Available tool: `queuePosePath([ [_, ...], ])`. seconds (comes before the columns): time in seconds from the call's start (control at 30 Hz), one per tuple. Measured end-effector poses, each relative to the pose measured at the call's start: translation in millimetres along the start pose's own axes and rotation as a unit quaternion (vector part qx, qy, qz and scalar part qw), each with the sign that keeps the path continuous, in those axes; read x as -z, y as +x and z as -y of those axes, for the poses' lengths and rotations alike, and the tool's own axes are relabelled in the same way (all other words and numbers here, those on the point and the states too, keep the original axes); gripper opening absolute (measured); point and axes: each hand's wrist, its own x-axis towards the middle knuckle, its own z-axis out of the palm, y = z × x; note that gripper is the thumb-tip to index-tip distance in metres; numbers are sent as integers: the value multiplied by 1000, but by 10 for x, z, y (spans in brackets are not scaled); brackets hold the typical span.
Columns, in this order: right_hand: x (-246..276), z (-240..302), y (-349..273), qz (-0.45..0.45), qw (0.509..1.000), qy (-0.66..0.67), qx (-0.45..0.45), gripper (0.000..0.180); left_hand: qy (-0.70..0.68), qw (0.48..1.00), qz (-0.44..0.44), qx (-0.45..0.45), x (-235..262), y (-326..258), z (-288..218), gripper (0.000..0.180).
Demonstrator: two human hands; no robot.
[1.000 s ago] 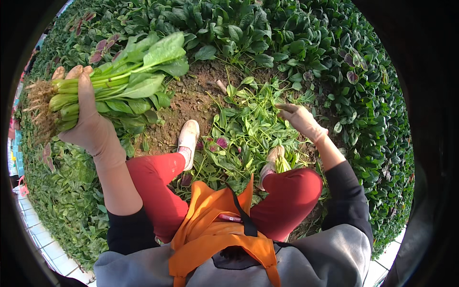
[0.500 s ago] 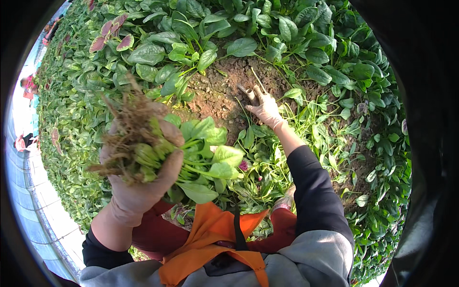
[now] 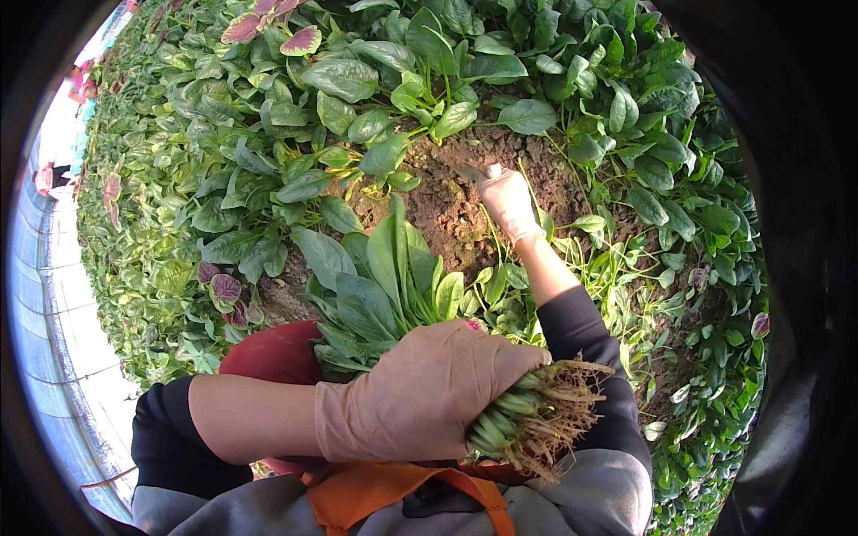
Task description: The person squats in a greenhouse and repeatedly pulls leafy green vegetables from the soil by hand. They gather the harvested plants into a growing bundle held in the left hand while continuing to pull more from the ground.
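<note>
My left hand (image 3: 420, 393), in a tan glove, is shut around a bunch of leafy greens (image 3: 384, 277). The bunch lies across my lap, its leaves pointing up and away and its pale roots (image 3: 559, 415) sticking out to the right. My right hand (image 3: 508, 201), also gloved, reaches forward onto the bare brown soil (image 3: 447, 205). Its fingers are bent around a thin stem or small tool at the ground; what it grips is too small to tell.
Dense green leafy plants (image 3: 295, 116) surround the soil patch on all sides, with a few red-purple leaves (image 3: 299, 37) among them. Thin weeds (image 3: 626, 268) grow to the right. A pale path (image 3: 63, 313) runs along the left edge. My red trousers and orange strap show below.
My left hand has swung the bunch round so the roots now point right and the leaves forward. My right hand stays out on the soil patch, and the view has shifted.
</note>
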Motion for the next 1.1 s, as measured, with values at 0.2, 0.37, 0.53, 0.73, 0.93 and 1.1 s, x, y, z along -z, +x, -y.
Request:
queuePosePath([
  [0.2,-573,-209,215,-103,993,-55,18,25,33,999,-6,32,203,-79,99,65],
  [0.37,-909,-18,504,-104,993,-47,13,43,63,996,-1,58,340,-81,275,64],
  [0.53,-738,3,336,-74,984,144,-78,28,36,998,5,58,482,-83,323,60],
  [0.73,-1150,205,812,-130,990,50,23,21,15,998,-11,60,544,-14,433,60],
  [0.93,-791,382,549,-68,995,52,46,30,7,998,-6,62,602,-8,425,58],
  [1.1,-900,477,449,-112,982,24,153,21,7,998,-12,63,612,28,452,58],
])
